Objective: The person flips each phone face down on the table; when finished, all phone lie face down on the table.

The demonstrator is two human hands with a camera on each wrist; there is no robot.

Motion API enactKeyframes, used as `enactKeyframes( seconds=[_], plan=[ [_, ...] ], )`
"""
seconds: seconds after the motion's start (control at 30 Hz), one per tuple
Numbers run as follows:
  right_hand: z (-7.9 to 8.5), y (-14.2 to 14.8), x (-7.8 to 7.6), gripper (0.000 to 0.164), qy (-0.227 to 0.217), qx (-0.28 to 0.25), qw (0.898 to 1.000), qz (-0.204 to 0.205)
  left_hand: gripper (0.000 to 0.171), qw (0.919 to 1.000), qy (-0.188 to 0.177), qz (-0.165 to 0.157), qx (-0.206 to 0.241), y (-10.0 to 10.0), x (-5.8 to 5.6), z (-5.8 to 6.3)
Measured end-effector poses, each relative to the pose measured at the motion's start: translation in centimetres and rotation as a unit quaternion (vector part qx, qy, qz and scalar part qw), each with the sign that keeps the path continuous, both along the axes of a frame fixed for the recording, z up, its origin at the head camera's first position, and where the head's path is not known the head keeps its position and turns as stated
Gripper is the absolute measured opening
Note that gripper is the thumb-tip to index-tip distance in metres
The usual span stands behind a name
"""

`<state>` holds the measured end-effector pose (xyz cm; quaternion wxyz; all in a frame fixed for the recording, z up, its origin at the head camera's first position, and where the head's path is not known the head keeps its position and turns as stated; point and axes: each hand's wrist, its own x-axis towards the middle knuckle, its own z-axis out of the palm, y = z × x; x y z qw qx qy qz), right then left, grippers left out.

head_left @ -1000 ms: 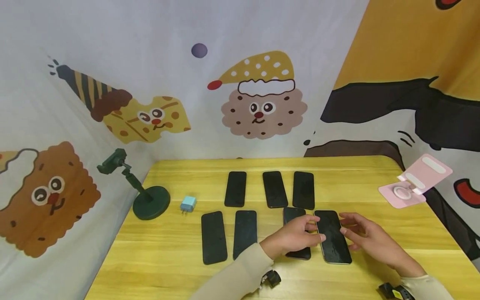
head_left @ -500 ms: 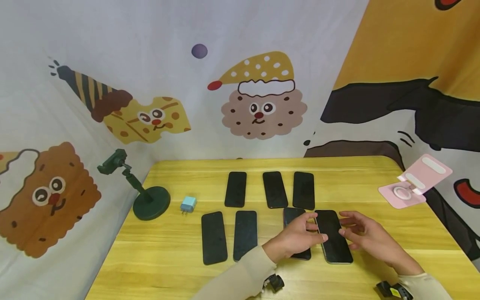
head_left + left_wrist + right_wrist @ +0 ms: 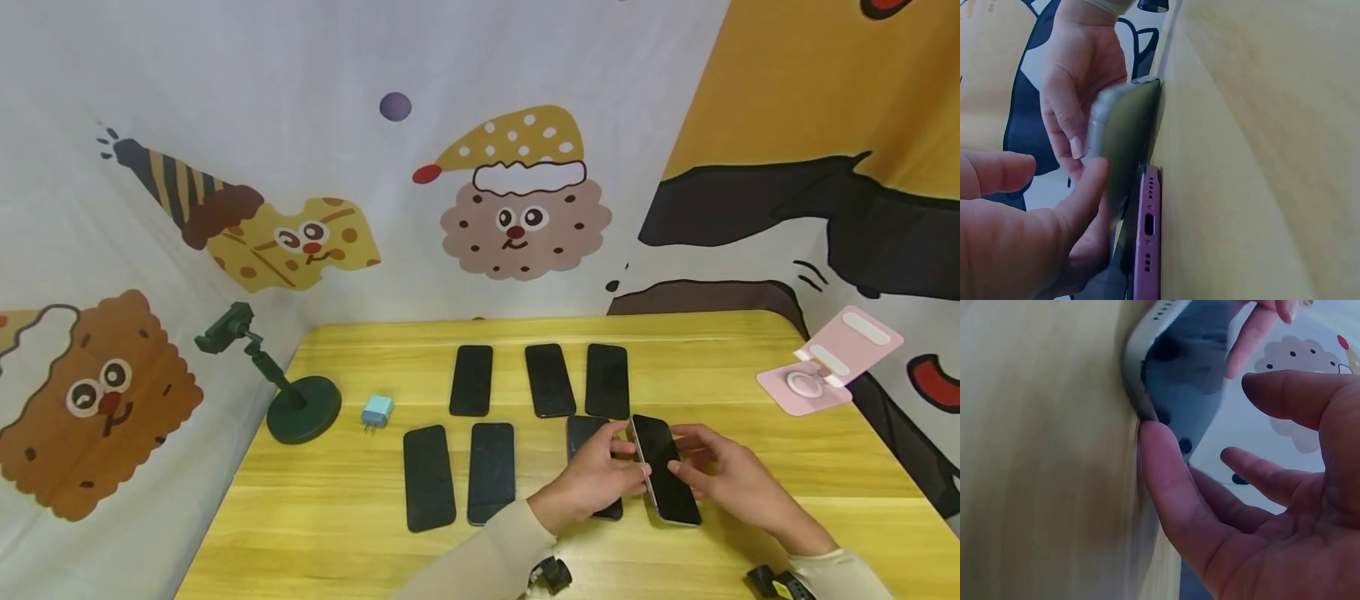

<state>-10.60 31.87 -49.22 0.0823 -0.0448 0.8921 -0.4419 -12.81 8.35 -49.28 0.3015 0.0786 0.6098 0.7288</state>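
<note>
Head view: right of centre in the lower half, a silver-edged phone (image 3: 667,471) tilts above the bench (image 3: 337,517), its left edge raised. The left hand (image 3: 588,479) grips that edge; the right hand (image 3: 738,483) holds the opposite one, its thumb over the screen — a narrow grip on each side. One dark phone (image 3: 583,430) lies partly hidden under the left hand, three black phones (image 3: 550,379) above, two more (image 3: 429,477) lower left. A green stand (image 3: 303,408) and a blue charger (image 3: 377,410) sit left, a pink stand (image 3: 851,337) right.

Left wrist view: the phone slants at upper centre, blurred — a finger touches it; a purple phone edge (image 3: 1149,256) shows below.

Right wrist view: the phone fills upper centre, a fingertip at its corner.
</note>
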Motion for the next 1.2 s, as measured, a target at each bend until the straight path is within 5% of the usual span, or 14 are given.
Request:
enactKeyframes(
  seconds=[0.3, 0.53, 0.97, 1.2],
  plan=[
    [0.2, -0.8, 0.1, 0.053, 0.008, 0.004, 1.000, 0.017, 0.052, 0.9982, -0.007, -0.001, 0.060, 0.7, -0.2, -0.1],
    [0.4, -1.2, 0.5, 0.053, 0.039, 0.032, 0.998, 0.027, 0.059, 0.9954, -0.038, 0.002, 0.088, 1.3, -0.3, -0.6],
    [1.4, -1.2, 0.7, 0.048, 0.093, 0.081, 0.991, 0.044, 0.075, 0.9960, -0.038, -0.051, 0.062, 1.2, -0.3, -0.7],
    [2.0, -1.2, 0.8, 0.052, 0.089, 0.081, 0.992, 0.036, 0.066, 0.9959, -0.048, -0.066, 0.039, 1.1, -0.3, -0.4]
  ],
)
